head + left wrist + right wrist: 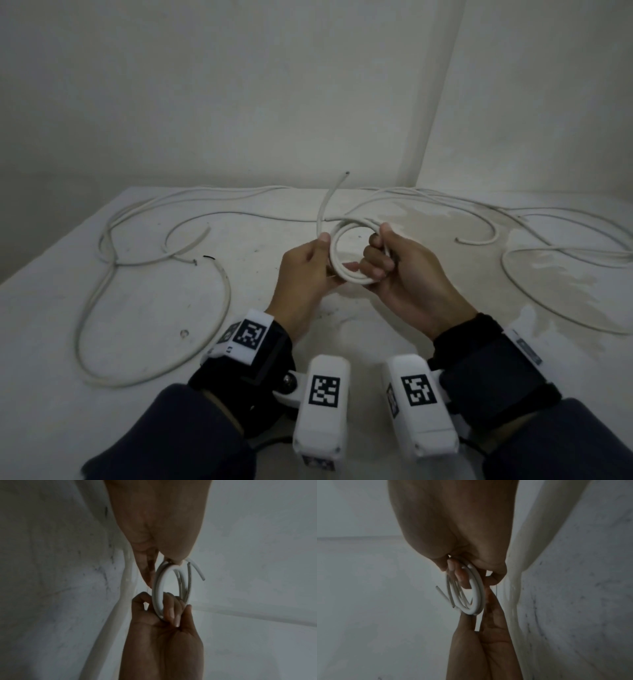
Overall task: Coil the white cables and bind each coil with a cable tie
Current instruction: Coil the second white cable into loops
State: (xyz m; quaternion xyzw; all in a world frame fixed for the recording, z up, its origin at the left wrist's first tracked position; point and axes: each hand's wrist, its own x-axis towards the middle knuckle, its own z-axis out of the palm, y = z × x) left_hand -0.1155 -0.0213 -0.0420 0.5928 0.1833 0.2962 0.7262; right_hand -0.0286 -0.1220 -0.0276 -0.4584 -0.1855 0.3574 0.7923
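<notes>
Above the middle of the table I hold a small coil of white cable [346, 277] upright between both hands. My left hand [330, 255] grips its left side, thumb on the near face. On the coil's right side my right hand [378, 250] curls its fingers through the ring. One free cable end [334, 192] sticks up and away from the coil. The left wrist view shows the coil [158, 588] edge-on, with the right hand's fingers [171, 609] round its bottom. In the right wrist view the coil [477, 588] has several turns.
Several loose white cables [154, 219] sprawl over the left of the white table [137, 325], and more cables [520, 219] loop over the right. A short black piece [209, 257] lies left of the hands. Walls stand close behind and at the right.
</notes>
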